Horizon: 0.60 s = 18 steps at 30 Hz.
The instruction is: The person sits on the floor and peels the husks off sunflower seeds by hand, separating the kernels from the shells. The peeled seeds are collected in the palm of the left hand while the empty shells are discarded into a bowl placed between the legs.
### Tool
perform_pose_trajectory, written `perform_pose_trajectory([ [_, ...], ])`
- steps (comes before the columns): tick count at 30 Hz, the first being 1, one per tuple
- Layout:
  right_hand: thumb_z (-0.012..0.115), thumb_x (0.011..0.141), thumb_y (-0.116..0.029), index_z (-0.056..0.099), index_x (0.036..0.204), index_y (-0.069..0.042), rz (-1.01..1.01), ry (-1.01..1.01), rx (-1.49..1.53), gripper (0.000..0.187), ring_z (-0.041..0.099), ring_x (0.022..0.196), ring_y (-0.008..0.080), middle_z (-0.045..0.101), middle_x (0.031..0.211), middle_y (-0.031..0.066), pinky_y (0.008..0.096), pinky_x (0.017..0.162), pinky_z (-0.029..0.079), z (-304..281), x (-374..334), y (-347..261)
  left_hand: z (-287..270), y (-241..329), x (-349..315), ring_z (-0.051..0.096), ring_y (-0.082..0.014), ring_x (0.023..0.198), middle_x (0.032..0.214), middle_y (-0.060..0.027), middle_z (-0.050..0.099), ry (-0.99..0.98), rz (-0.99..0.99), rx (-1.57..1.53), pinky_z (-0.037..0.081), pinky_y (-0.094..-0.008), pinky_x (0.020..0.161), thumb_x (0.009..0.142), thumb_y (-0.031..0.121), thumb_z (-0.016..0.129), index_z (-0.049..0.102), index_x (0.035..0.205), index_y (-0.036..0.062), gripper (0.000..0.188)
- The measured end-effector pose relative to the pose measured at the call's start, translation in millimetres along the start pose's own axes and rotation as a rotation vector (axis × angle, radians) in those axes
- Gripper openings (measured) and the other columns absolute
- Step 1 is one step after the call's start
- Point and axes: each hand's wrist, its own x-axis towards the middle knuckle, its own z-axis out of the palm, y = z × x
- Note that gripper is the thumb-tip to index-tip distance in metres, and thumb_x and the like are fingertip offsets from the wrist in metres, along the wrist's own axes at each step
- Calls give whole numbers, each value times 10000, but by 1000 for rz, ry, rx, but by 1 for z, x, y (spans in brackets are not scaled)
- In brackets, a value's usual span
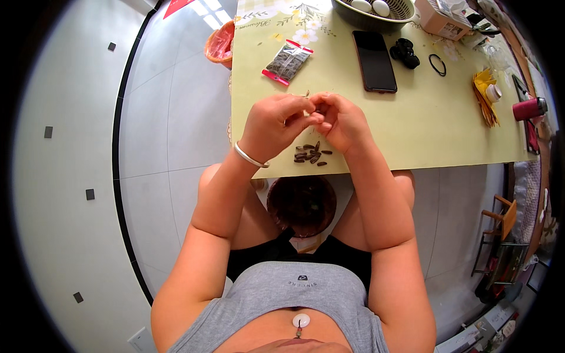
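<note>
My left hand [276, 125] and my right hand [343, 122] meet fingertip to fingertip above the near part of the table. Their thumbs and fingers are pinched together on a small dark sunflower seed [319, 110], mostly covered by the fingers. A silver bangle [252, 157] circles my left wrist. Just below my hands, close to the table's front edge, lies a loose pile of striped sunflower seeds [311, 155]. Beyond my left hand rests a clear packet [288, 62] with pink-red ends and seeds inside.
A black phone [375, 62], black clustered object [405, 53] and dark hair tie [437, 65] lie at right on the table [435, 135]. Behind them stands a basket [376, 17] holding white round things. A dark bucket [302, 206] is between my knees; an orange-red bin [220, 45] stands left.
</note>
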Motion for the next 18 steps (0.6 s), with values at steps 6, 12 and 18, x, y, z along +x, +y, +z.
perform_pose_trajectory([
  [6, 503, 910, -73, 613, 939, 35, -140, 63, -132, 156, 484, 579, 70, 600, 794, 70, 183, 439, 311, 0, -7, -17, 6, 4, -17, 610, -272, 759, 815, -62, 598, -398, -31, 346, 501, -379, 646, 682, 47, 725, 687, 804, 89, 135],
  [12, 606, 873, -59, 635, 909, 0, -169, 35, -296, 75, 480, 575, 50, 606, 767, 30, 178, 461, 323, 0, -7, -8, 15, 0, -20, 614, -271, 750, 795, -53, 582, -388, -20, 468, 508, -383, 640, 707, 59, 697, 668, 807, 87, 108],
  [18, 653, 863, -85, 646, 868, -25, -196, 60, -468, 61, 461, 568, 32, 594, 713, -6, 184, 485, 332, 2, -6, 2, 5, -8, -12, 640, -227, 711, 805, -90, 635, -101, -122, 251, 521, -318, 633, 800, 10, 666, 664, 896, 41, 101],
])
